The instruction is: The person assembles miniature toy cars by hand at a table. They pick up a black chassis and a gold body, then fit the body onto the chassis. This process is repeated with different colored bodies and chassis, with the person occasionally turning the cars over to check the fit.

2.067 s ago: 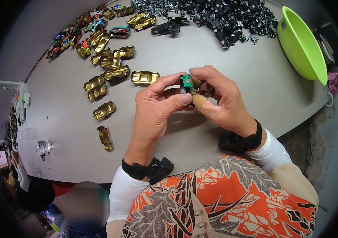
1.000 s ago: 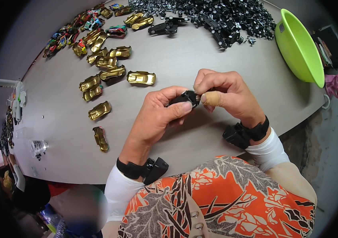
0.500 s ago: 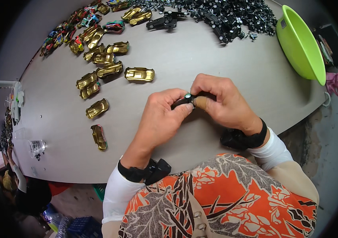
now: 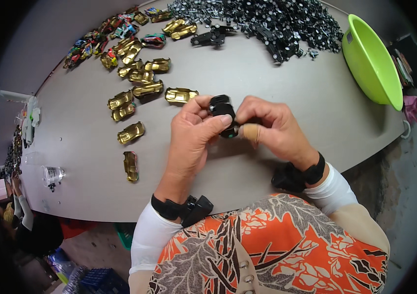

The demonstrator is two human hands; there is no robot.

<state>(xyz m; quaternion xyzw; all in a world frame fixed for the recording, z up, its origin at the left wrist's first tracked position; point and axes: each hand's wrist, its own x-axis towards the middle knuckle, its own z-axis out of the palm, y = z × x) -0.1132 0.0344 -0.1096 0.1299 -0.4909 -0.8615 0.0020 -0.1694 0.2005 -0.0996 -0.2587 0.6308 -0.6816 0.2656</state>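
My left hand [image 4: 191, 130] grips a black toy car chassis [image 4: 223, 109] with small wheels, its thumb pressed flat across the part. At the chassis's lower right end, my right hand [image 4: 279, 130] is closed in a pinch, with a tan bandage on its thumb. Something dark shows between those right fingers, but they mostly hide it. Just beyond my left fingertips lies a gold toy car body [image 4: 180, 95]. Farther left, several more gold car bodies [image 4: 131, 132] are scattered in a loose column.
A large heap of black chassis and wheel parts [image 4: 296, 24] covers the far side. Colourful toy cars [image 4: 88, 46] are piled at the far left. A lime-green basin [image 4: 372, 63] leans at the right edge. Left stands a clear cup [image 4: 51, 175]; beyond it a person's arm [image 4: 22, 206] reaches in.
The chassis has been turned more upright, so its broad black face shows. My left hand has shifted slightly left and rotated; my right hand stays at the chassis's end. The view has shifted slightly.
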